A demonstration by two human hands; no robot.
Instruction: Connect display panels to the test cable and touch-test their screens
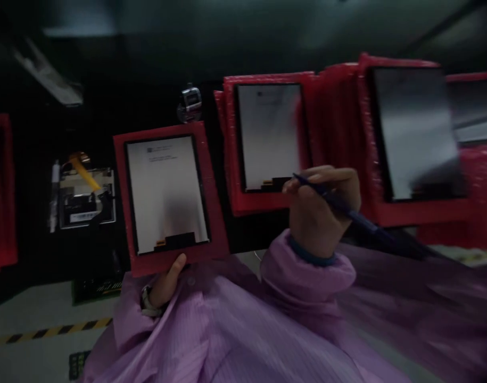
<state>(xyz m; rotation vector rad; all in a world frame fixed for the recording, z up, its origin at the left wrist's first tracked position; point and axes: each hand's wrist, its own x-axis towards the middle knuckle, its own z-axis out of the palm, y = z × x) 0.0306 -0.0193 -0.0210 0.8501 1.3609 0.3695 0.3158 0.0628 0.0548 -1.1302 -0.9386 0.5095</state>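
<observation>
My left hand (169, 279) grips the lower edge of a red foam sleeve (216, 234), its thumb on top and the other fingers hidden beneath. On the sleeve lies a flat display panel (163, 191) with a pale, reflective back, small print near its top and a black strip with an orange connector along its bottom. My right hand (321, 205) is closed around a slim, dark blue pen-like tool (358, 221), whose pointed tip is toward the left. This hand hovers in front of a second display panel (269, 133) on a red foam stack; contact cannot be made out.
Further red foam stacks stand at the right, one with another panel (417, 127) on it. More red foam (1, 191) is at the left edge. A metal-framed part (87, 199) with an orange flex cable, a clear tube-like item (54, 197) and a small metallic object (190, 102) lie on the dark surface.
</observation>
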